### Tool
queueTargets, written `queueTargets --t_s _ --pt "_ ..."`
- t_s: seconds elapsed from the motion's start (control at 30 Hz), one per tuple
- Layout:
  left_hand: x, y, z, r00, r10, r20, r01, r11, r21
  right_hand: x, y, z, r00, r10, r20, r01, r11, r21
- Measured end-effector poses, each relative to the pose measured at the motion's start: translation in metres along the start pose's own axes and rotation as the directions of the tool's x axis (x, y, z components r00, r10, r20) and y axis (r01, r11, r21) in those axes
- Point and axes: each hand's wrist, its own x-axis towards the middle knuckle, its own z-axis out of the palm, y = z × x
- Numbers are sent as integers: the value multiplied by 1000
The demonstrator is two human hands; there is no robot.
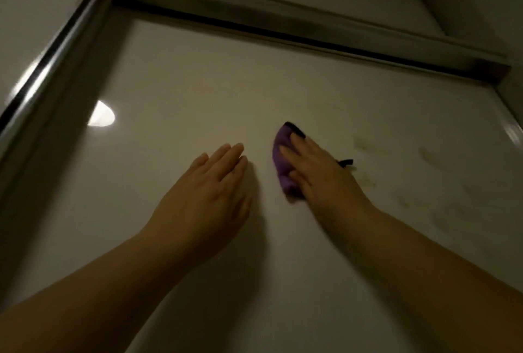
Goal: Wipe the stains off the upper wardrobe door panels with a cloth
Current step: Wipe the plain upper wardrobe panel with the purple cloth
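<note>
Clerk: Where was the cloth at inspection?

Inspector: The purple cloth (281,160), black-edged, was bunched against the upper door panel (184,83), roughly at mid-width, under the right hand (319,174). A black strip of its edge showed beyond the fingertips, and another bit stuck out on the far side of the hand.

Clerk: And the grip?

Inspector: The right hand was clamped on the cloth. The fingers were bent over the bundle and the thumb was tucked into its lower part, pressing it to the panel.

Clerk: The other hand?

Inspector: The left hand (209,185) lay flat on the same panel, near the cloth on its left. Its fingers were straight and close together, holding nothing. The two hands were near one another but apart.

Clerk: Stains?

Inspector: I noted dark smudges (362,144) on the panel to the right of the right hand, the nearest just beside it. Fainter streaks ran further right and lower. The cloth was not on them. Left of the cloth the panel looked pale and even, apart from a bright patch of reflected light (102,117) near its left edge.

Clerk: Surroundings?

Inspector: A metal rail (283,27) ran along the top of the panel. A metal upright (56,49) bounded its left side, with a second panel (34,12) beyond it. The light was dim, so finer marks could not be judged.
</note>
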Motion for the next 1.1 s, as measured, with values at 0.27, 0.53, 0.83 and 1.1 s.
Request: queueTargets --t_s 0.27,0.53,0.83,1.1 --pt "5 30 5 999 38 9 -38 998 51 -5 92 -41 935 353 17 -351 934 -72" --pt "13 47 18 1000 17 24 -18 999 44 -7 52 -20 1000 19 22 -20 1000 17" --pt "6 55 29 997 -28 67 25 998 50 20 98 -36 971 232 -51 -233 972 -17" --pt "12 63 30 998 -36 58 35 999 18 -24 58 -11 998 -55 -26 56 998 39"
